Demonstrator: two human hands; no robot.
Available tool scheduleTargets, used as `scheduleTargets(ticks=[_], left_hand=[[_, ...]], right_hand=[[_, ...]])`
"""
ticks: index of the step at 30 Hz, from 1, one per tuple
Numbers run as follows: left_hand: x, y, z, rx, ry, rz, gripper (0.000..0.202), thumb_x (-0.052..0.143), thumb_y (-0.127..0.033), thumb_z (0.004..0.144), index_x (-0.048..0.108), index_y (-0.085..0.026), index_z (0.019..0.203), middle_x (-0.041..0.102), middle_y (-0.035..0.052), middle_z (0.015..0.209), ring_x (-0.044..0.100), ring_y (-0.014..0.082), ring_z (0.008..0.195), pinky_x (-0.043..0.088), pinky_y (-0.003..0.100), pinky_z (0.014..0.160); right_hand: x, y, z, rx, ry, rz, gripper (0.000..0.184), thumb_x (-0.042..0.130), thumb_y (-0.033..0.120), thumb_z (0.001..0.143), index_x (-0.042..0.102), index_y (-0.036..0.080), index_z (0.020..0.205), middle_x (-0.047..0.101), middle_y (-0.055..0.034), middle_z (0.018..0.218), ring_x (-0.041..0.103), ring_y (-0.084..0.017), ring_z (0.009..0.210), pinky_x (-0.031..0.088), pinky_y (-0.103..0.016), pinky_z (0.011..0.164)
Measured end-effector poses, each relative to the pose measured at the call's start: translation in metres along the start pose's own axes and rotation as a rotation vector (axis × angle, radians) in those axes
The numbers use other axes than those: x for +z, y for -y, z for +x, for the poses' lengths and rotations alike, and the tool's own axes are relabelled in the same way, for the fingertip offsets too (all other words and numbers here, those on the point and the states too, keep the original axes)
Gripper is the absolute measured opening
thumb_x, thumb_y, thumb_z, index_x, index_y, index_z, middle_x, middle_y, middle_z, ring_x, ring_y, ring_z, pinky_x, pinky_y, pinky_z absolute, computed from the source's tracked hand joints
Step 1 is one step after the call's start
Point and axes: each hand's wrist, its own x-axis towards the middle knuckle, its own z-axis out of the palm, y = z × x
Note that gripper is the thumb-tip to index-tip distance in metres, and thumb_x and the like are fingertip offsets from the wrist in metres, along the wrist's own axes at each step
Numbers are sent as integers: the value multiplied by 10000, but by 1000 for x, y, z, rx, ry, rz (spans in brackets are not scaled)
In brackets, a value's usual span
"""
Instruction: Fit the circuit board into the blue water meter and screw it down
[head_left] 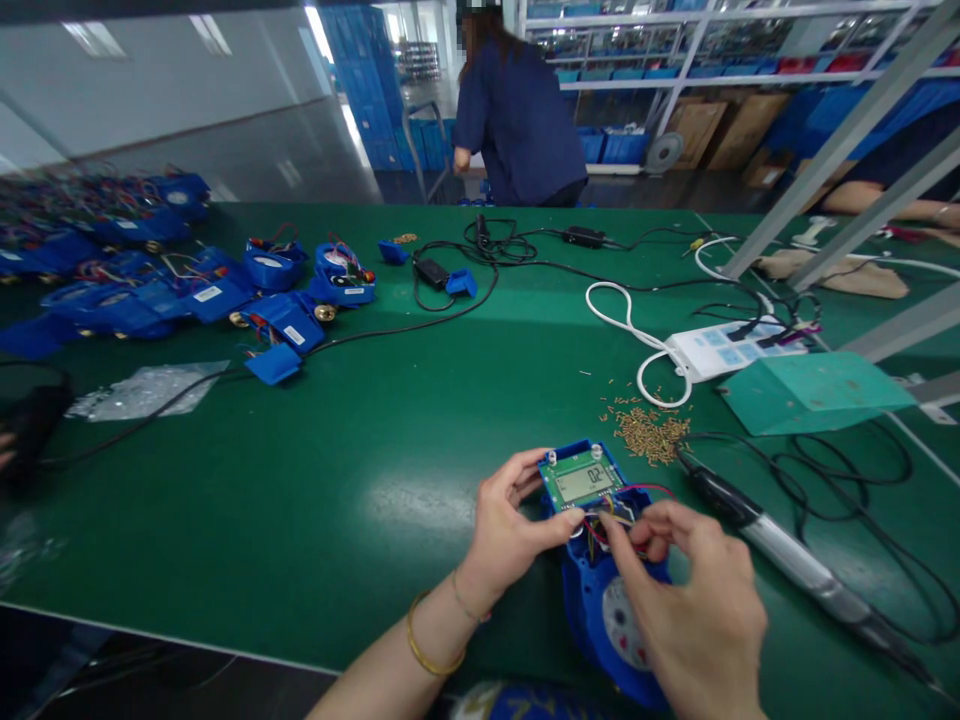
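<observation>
A blue meter point(581, 600) with a round dial lies in front of me, its housing uncovered. At its far end sits a green circuit board point(556, 487) with a lit display. My left hand point(517, 520) grips the housing's left side, thumb at the board's near edge. Over the cavity below the board, my right hand point(690, 580) is closed with thumb and fingers on the thin wires point(600, 530); the fingers hide part of them. Beyond the meter is a pile of small brass screws point(651, 434). An electric screwdriver point(787, 560) rests to the right.
Several blue meters point(202, 290) crowd the table's left side near a plastic bag point(154, 390). Black cables point(480, 240) cross the far side. A white power strip point(720, 350) and a teal box point(814, 392) stand at right, beside metal posts. A person point(517, 110) is beyond the table.
</observation>
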Motion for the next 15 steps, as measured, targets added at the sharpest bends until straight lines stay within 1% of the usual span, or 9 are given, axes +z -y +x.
scheduleTargets(ticks=[1, 3, 5, 8, 10, 11, 13, 15], left_hand=[[0, -1, 0, -6, -5, 2, 624, 859, -300, 614, 630, -120, 1166, 737, 138, 1157, 708, 283, 1091, 564, 385, 1005], [1, -1, -1, -11, -15, 3, 620, 854, -299, 613, 629, -126, 1164, 737, 134, 1161, 708, 283, 1094, 564, 394, 1010], [1, -1, -2, -11, -24, 5, 618, 853, -292, 610, 630, -130, 1163, 739, 130, 1162, 710, 281, 1094, 565, 398, 1014], [2, -1, -3, -1, -34, 6, 609, 854, -287, 614, 635, -133, 1161, 744, 122, 1151, 713, 274, 1089, 571, 390, 1012], [2, -1, -4, 14, -30, 7, 598, 849, -288, 622, 639, -133, 1160, 749, 118, 1137, 716, 267, 1082, 576, 376, 1006], [2, 0, -4, 22, -26, 4, 594, 846, -287, 627, 638, -132, 1161, 751, 118, 1129, 718, 264, 1079, 577, 370, 1003], [2, 3, -5, 28, -24, -5, 596, 845, -285, 629, 636, -131, 1165, 753, 118, 1121, 719, 260, 1072, 578, 361, 996], [1, 6, -5, 28, -14, -24, 609, 852, -283, 621, 637, -133, 1170, 750, 120, 1127, 718, 261, 1070, 577, 362, 992]], right_hand=[[-1, 0, 0, -37, -8, -37, 272, 595, 416, 985, 604, 145, 1002, 602, 24, 678, 532, -137, 588, 400, -300, 686], [-4, -1, 0, -167, 15, -82, 239, 639, 320, 969, 612, 118, 1094, 655, -1, 728, 572, -142, 612, 398, -313, 710], [-7, -2, 0, -287, 52, -114, 200, 682, 245, 937, 624, 115, 1078, 684, -19, 760, 598, -151, 624, 382, -327, 705], [-10, -2, -1, -369, 50, -176, 142, 714, 208, 903, 631, 127, 986, 695, -22, 754, 598, -166, 606, 356, -340, 672], [-9, 0, -2, -369, 64, -165, 85, 689, 202, 916, 632, 141, 934, 690, -14, 734, 594, -171, 600, 352, -344, 666], [-8, 0, -2, -347, 81, -132, 63, 662, 204, 933, 638, 146, 924, 689, -11, 733, 598, -172, 608, 356, -343, 670], [-4, 0, -2, -256, 113, -19, 109, 604, 231, 969, 660, 159, 911, 688, -1, 736, 604, -159, 616, 379, -335, 681], [-1, -2, -1, -122, 141, 116, 193, 579, 288, 985, 693, 174, 879, 698, 8, 739, 616, -140, 613, 416, -315, 672]])
